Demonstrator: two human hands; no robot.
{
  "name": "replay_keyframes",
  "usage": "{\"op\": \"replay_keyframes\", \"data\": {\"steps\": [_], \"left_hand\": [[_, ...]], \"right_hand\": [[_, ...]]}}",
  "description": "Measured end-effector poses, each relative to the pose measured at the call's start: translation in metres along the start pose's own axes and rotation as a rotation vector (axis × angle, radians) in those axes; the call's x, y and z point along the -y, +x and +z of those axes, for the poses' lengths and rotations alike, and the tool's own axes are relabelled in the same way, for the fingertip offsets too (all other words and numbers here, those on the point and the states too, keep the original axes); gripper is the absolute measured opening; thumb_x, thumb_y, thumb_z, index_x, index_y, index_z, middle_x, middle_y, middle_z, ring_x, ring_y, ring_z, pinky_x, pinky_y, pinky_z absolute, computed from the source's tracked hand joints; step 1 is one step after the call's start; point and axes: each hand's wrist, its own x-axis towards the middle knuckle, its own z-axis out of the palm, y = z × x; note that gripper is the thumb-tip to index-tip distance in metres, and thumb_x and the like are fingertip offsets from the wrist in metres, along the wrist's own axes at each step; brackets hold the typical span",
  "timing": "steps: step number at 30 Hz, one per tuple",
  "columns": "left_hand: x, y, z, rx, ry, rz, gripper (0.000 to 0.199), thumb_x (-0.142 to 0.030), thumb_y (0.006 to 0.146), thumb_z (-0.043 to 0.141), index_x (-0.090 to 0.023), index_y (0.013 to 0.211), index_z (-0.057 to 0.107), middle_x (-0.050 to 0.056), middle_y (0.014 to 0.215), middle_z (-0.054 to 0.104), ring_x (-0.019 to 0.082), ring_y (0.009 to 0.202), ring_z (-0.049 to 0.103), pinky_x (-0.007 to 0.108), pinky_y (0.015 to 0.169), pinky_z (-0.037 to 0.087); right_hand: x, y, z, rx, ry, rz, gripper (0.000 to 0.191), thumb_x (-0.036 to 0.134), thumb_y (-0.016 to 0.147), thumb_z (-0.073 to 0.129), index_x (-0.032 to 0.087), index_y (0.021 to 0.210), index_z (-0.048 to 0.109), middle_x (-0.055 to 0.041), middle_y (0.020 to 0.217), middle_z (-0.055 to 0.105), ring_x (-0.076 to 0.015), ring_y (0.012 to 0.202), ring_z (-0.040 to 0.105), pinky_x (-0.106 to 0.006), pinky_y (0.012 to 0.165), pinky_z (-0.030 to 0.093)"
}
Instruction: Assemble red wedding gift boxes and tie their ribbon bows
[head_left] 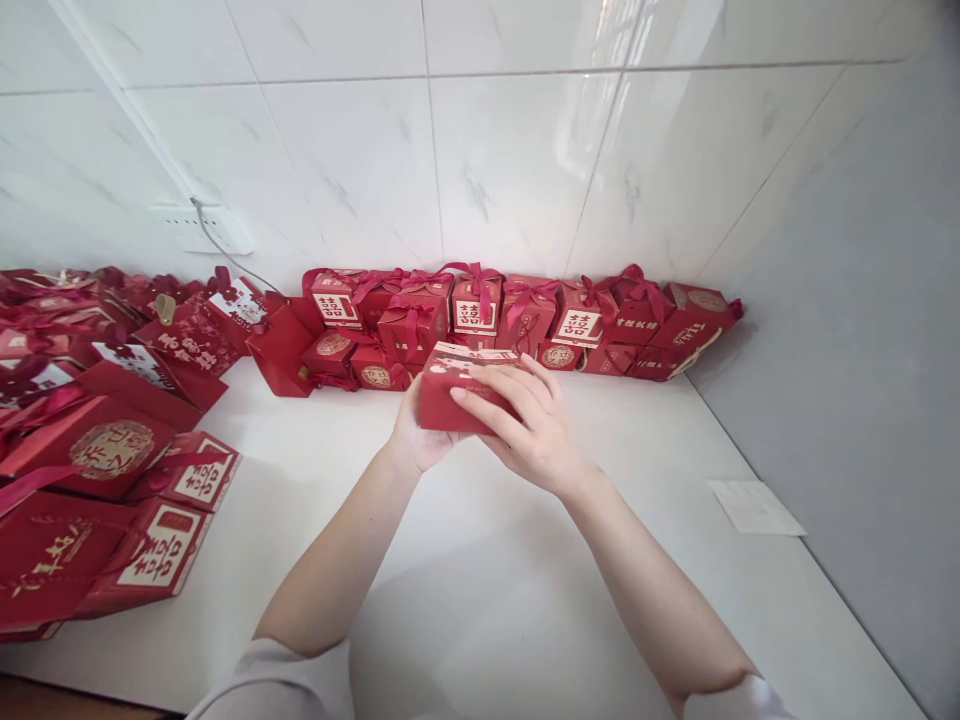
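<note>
A red gift box with a white printed top is held between my two hands, above the white table in the middle of the view. My left hand grips its left side and underside; most of those fingers are hidden by the box. Across the front and right side lie the fingers of my right hand, closed around it. Just behind the held box runs a row of red gift boxes, stacked two high against the wall, several tied with dark pink ribbons.
On the left, a pile of red gift boxes and bags covers the table. A white paper lies by the right edge, beside a grey wall. A cable hangs from a wall socket.
</note>
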Motion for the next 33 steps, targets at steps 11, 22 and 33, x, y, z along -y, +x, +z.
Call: {"op": "replay_keyframes", "data": {"steps": [11,22,33], "left_hand": [[-0.015,0.006,-0.022,0.184,1.265,0.174,0.022,-0.025,0.071,0.072,-0.014,0.090,0.065,0.003,0.082,0.067,0.017,0.075,0.062,0.026,0.067,0.046],[-0.039,-0.020,-0.007,0.343,1.713,0.139,0.028,-0.026,0.079,0.065,-0.021,0.106,0.067,0.006,0.105,0.069,0.021,0.095,0.064,0.027,0.079,0.048],[-0.025,-0.020,0.005,0.343,1.854,0.106,0.024,-0.036,0.085,0.061,-0.019,0.085,0.077,0.002,0.071,0.070,0.015,0.060,0.056,0.024,0.057,0.035]], "right_hand": [[0.000,0.004,-0.019,0.191,0.308,0.035,0.028,0.027,0.098,0.054,0.020,0.124,0.058,-0.0064,0.122,0.068,-0.0186,0.114,0.061,-0.044,0.115,0.031],[-0.021,-0.006,-0.040,0.471,0.375,0.314,0.017,0.013,0.090,0.061,0.023,0.103,0.066,-0.0034,0.101,0.071,-0.0215,0.091,0.067,-0.036,0.082,0.052],[-0.023,-0.008,-0.056,0.631,0.478,0.310,0.025,0.005,0.085,0.056,0.025,0.099,0.064,0.0005,0.096,0.071,-0.0193,0.086,0.066,-0.033,0.079,0.050]]}}
